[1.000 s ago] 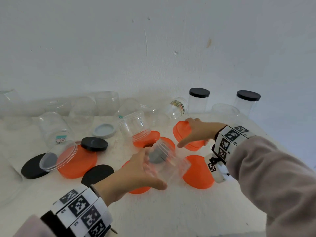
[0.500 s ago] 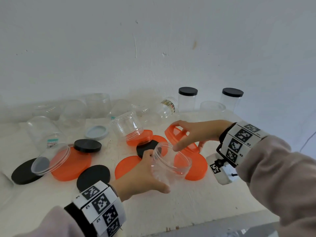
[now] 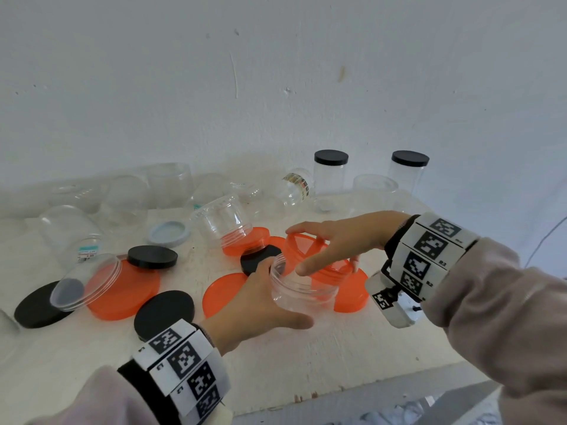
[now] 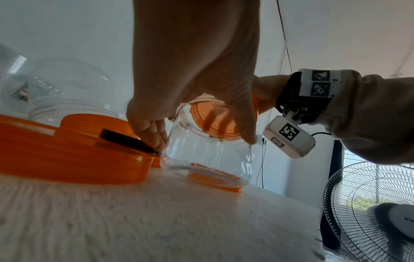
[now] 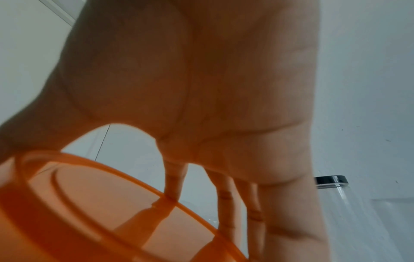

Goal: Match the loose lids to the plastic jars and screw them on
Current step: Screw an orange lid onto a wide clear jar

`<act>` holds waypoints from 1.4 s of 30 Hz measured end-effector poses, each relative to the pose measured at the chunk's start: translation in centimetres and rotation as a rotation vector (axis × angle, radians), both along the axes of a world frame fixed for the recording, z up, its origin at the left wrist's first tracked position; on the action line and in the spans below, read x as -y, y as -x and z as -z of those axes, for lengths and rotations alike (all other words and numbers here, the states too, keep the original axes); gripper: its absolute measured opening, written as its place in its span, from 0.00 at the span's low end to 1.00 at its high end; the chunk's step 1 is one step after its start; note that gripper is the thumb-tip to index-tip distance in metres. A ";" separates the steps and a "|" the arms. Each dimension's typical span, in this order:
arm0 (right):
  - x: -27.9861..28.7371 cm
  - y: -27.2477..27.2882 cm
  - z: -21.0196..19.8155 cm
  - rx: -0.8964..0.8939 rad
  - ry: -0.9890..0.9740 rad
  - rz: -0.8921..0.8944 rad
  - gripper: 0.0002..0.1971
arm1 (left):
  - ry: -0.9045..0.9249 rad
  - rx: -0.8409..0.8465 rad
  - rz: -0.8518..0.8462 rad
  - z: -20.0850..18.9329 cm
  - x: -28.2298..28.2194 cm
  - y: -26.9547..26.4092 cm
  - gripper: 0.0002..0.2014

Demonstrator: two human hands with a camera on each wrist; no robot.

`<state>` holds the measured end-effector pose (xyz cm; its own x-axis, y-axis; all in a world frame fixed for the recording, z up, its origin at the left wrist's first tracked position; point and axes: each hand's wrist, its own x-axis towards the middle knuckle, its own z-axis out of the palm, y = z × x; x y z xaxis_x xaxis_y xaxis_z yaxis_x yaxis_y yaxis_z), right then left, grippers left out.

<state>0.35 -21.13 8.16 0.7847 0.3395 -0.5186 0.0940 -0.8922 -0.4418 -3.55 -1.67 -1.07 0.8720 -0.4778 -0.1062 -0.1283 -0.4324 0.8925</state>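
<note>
A short clear jar [image 3: 306, 294] stands upright on the white table [image 3: 352, 357], partly on a loose orange lid. My left hand [image 3: 285, 294] grips its side, thumb in front and fingers behind. My right hand [image 3: 319, 250] holds an orange lid [image 3: 303, 245] by its rim, tilted just above the jar's open mouth. The left wrist view shows the jar [image 4: 208, 156] under my left hand [image 4: 201, 131], with the orange lid [image 4: 224, 122] over its far rim. Seen from the right wrist, the orange lid [image 5: 100, 212] has its hollow underside showing and my fingers [image 5: 226, 203] behind it.
Loose orange lids [image 3: 122, 289], black lids [image 3: 152, 257] and a grey lid [image 3: 168, 233] lie on the left and middle. Several open clear jars [image 3: 221, 220] stand or lie along the back wall. Two black-capped jars [image 3: 330, 176] stand back right. The table's front edge [image 3: 368, 384] is near; a fan [image 4: 369, 212] stands beyond it.
My right hand has lifted the orange lid off the table and brought it over the jar. My left hand has turned the jar from tilted to upright.
</note>
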 end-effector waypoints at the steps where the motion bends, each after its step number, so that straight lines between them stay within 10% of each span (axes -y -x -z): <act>1: -0.1 0.1 -0.1 0.006 0.018 -0.017 0.46 | 0.020 -0.014 0.000 0.0 0.0 0.1 0.37; 16: -3.0 0.9 -0.9 0.125 0.389 -0.239 0.51 | 0.061 -0.085 0.073 0.4 0.5 -0.5 0.38; 42: -4.3 0.8 -0.1 0.155 0.484 -0.293 0.52 | -0.022 -0.113 0.030 0.6 -0.3 -1.9 0.57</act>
